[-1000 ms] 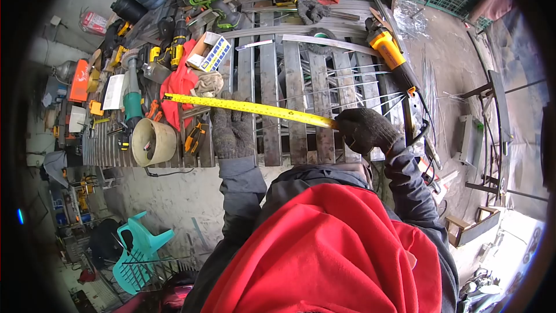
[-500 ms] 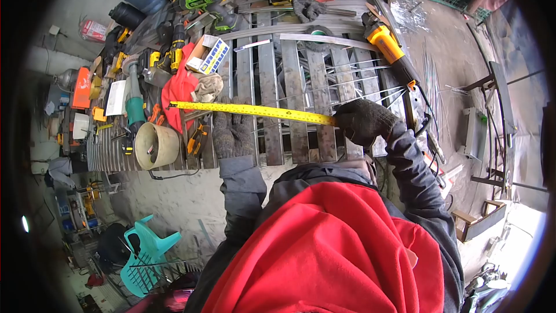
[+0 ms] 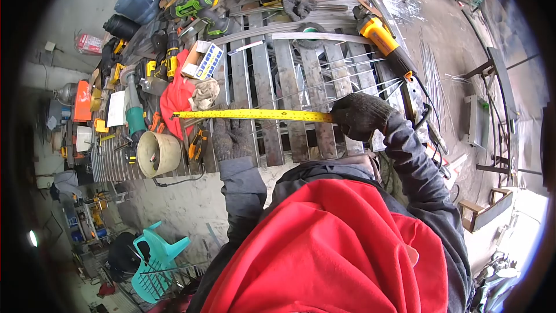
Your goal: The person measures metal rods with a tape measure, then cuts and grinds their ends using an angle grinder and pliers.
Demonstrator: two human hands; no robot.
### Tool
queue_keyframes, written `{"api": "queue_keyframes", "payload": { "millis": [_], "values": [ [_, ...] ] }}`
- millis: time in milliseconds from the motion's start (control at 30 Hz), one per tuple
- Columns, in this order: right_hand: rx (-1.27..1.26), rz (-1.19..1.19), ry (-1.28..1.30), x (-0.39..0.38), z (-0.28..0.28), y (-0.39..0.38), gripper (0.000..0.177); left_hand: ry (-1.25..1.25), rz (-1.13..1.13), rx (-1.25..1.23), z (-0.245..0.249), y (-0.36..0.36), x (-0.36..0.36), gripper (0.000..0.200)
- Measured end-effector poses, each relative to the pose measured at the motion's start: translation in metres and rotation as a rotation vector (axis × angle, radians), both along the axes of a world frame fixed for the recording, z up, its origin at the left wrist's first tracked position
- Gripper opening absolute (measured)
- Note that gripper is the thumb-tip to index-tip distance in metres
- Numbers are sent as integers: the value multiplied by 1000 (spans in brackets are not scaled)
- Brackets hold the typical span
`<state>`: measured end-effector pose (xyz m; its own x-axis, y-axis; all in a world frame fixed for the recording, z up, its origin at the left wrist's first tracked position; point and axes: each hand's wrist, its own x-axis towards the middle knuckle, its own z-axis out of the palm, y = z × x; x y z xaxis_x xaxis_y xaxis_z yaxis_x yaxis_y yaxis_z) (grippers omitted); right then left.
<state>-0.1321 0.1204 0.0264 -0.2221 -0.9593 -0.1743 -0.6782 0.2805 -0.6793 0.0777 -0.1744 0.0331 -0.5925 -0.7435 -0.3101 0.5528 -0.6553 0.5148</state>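
My right hand (image 3: 362,117), in a dark knitted glove, is closed at the right end of a yellow tape measure (image 3: 278,115); the glove hides its case. The blade runs out to the left across the slatted bench, its tip over a red cloth (image 3: 176,95). My left hand (image 3: 231,138), gloved too, lies near the bench's front edge with its fingers stretched out beneath the blade. Beside it are orange-handled pliers (image 3: 198,144). A crumpled beige rag (image 3: 205,94) lies just beyond the blade.
A yellow angle grinder (image 3: 382,37) lies at the bench's right end, with thin metal rods beside it. A cream bucket (image 3: 159,153), a green power tool (image 3: 134,113) and a blue-white box (image 3: 202,59) crowd the left. A turquoise chair (image 3: 156,261) stands below.
The view has shifted slightly. The tape blade now lies more level, its left tip a little lower and further right. My right hand still holds it, and my left hand stays under it.
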Motion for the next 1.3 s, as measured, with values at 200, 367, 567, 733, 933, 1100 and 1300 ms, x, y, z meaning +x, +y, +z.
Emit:
{"api": "queue_keyframes", "payload": {
  "millis": [200, 367, 567, 733, 933, 1100, 1300],
  "values": [
    [12, 13, 21, -3, 0, 1, 23, -26, 2, -11, -9, -7, -1, 25],
    [14, 9, 24, -6, -8, 2, 23, 13, -38, -22, -11, -8, 1, 25],
    [-23, -11, 1, -6, -10, 2, 22, 33, -51, -34, -14, -11, 1, 25],
    [55, 8, -14, -7, -10, -1, 24, -13, -8, 59, -12, -13, -2, 26],
    [137, -80, -95, -2, 15, -3, 23, -41, 25, 9, -12, -10, -3, 27],
    [127, -68, -74, -4, 6, -1, 23, -11, -6, -9, -16, -14, -3, 27],
    [-81, 152, 266, -1, 26, 2, 21, -56, 17, -22, -8, -3, -7, 25]
  ]
}}
